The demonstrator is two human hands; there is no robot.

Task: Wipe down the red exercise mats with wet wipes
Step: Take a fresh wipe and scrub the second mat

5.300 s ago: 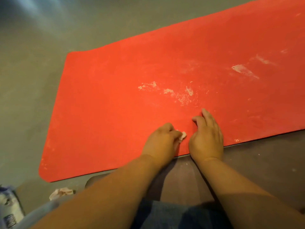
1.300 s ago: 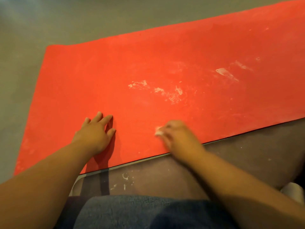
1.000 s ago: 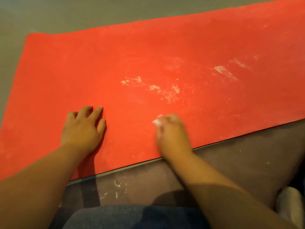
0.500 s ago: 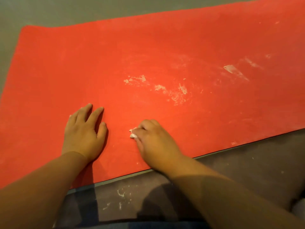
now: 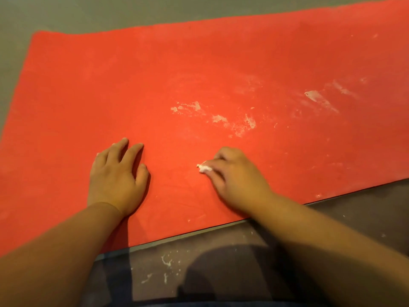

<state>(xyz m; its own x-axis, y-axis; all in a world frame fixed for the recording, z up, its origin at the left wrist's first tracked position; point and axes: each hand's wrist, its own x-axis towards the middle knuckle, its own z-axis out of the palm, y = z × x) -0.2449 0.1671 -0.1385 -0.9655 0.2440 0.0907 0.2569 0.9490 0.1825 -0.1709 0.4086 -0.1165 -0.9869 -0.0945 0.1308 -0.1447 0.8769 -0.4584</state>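
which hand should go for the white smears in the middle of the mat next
Right, most likely. The right hand pinches the wet wipe and lies nearer the white smears, just ahead of it. The left hand rests flat on the red mat, holds nothing, and is farther from them.

A dull grey-green floor (image 5: 93, 12) fills the far strip of the view and runs down the left edge. Nearer lies a darker grey-brown surface (image 5: 358, 209), dotted with white specks and smears (image 5: 166, 262). A sliver of blue fabric (image 5: 221, 305) lines the bottom edge.
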